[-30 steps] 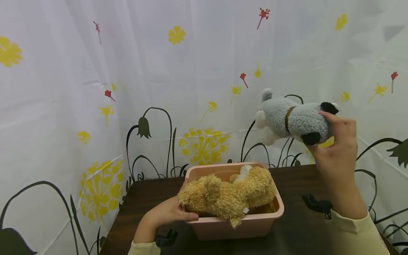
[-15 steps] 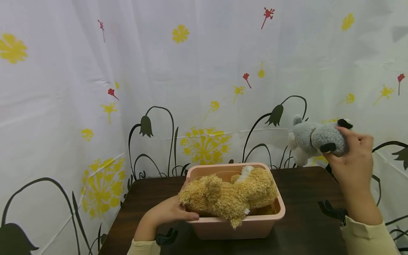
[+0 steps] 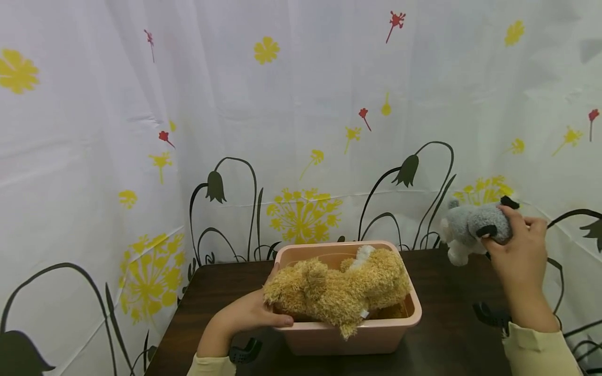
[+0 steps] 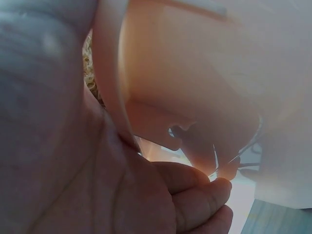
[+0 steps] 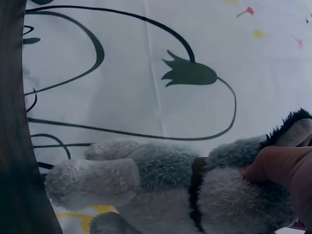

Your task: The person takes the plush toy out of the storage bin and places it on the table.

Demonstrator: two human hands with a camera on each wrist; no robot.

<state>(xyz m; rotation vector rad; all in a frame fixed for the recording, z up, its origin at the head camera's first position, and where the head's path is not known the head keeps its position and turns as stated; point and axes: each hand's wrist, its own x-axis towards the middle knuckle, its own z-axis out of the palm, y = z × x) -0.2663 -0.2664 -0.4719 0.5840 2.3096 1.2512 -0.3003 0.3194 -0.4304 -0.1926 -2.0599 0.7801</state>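
In the head view, my right hand [image 3: 524, 256] grips a grey plush dog [image 3: 479, 225] by its head, above the table's right back part. The dog has black ears, pale paws and a brown collar, seen closer as a plush body [image 5: 165, 180] in the right wrist view. My left hand [image 3: 249, 313] holds the left rim of a pink plastic basin [image 3: 348, 337], thumb over the front corner. Inside the basin, and partly over its front rim, lies a curly tan plush toy [image 3: 338, 292] with a white patch. The left wrist view has my curled fingers [image 4: 202, 200] beside the basin's outer wall.
A dark wooden table [image 3: 221, 282] bears the basin. Behind it hangs a white curtain [image 3: 301, 104] printed with yellow, red and dark green flowers. Black straps with cameras sit at both wrists.
My right hand has carried the grey plush dog to the right and then down toward the table. The left hand and the basin have stayed in place.
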